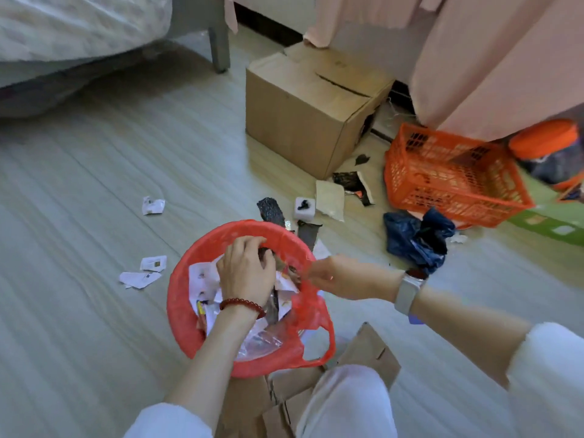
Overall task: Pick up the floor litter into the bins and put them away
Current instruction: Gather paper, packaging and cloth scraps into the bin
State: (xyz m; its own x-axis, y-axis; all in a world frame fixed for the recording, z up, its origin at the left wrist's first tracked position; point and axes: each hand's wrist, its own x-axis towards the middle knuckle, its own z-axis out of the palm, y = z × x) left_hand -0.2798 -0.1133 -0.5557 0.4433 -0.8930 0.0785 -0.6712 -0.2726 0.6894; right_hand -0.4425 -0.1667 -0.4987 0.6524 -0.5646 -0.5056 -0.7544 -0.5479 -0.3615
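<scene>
orange basket blurred, right hand fingers veiled by red bag

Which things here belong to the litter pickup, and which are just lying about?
Job: red-lined bin; left hand pushing dark litter into it; right hand holding the liner rim; white paper scraps; dark blue bag; black strip.

Lying about: cardboard box; orange basket; bed; pink curtain.
</scene>
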